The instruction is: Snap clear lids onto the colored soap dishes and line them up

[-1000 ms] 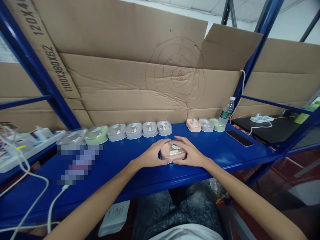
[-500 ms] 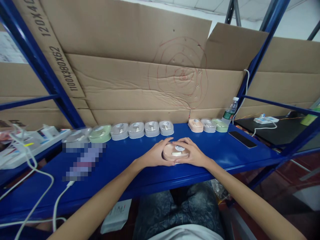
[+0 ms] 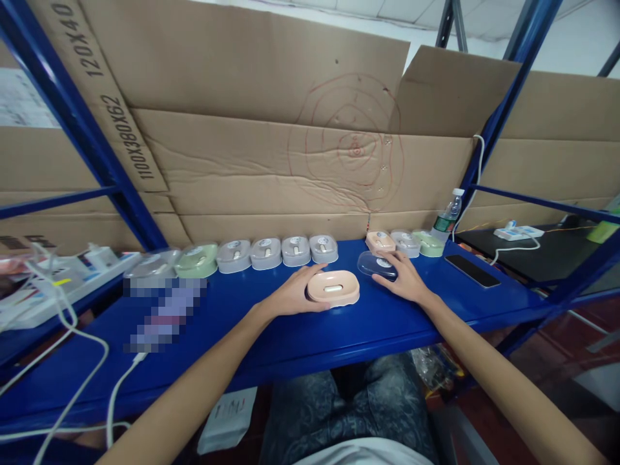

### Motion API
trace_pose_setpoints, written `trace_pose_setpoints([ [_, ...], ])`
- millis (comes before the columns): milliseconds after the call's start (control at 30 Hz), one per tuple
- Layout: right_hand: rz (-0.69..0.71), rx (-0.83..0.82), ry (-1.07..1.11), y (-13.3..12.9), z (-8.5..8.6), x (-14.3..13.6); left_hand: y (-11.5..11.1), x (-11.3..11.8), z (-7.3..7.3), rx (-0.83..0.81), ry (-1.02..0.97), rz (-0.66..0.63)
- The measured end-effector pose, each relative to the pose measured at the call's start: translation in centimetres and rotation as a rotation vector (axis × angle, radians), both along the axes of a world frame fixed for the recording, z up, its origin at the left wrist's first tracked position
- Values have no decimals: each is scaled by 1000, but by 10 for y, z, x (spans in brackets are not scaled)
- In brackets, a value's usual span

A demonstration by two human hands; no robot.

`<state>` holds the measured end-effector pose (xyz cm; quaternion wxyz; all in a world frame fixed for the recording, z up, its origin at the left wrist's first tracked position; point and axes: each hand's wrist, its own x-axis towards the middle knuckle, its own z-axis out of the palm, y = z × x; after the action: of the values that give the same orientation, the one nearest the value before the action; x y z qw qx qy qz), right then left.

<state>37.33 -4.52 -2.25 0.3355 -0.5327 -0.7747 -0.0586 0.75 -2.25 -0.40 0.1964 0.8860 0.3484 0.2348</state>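
On the blue tabletop sits a peach oval box (image 3: 347,297), uncovered, with a slot in its top and a small pale piece lying in it. My left hand (image 3: 296,290) is closed around its left side, thumb at the near edge and fingers behind. To the right of the box, my right hand (image 3: 405,276) grips a clear plastic lid (image 3: 372,263), which looks dark against the blue surface and has a round label partly under the fingers. Lid and box are apart.
Along the back stand several lidded boxes: grey (image 3: 265,253), green (image 3: 196,260) and peach (image 3: 381,241). A water bottle (image 3: 446,216) and a phone (image 3: 472,270) are at right. White cables (image 3: 109,387) and power strips (image 3: 53,290) lie at left. Cardboard (image 3: 232,148) walls the back.
My right hand has lifted the clear lid off the peach box and carried it to the right. The left hand has stayed on the box, which is now uncovered.
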Motion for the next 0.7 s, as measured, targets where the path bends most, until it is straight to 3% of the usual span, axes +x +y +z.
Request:
trace_pose_setpoints([
  [267, -77, -174, -167, 7, -11, -1, 3, -2, -8, -10, 45, -15],
  [500, -44, -144, -171, 2, -3, -10, 4, -1, -8, -9, 42, -29],
  [567, 40, -91, -133, -2, 4, -27, 4, -1, -8, -12, 38, -28],
  [700, 360, -58, -33, -6, 15, -76, 2, 0, -7, -6, 8, -39],
])
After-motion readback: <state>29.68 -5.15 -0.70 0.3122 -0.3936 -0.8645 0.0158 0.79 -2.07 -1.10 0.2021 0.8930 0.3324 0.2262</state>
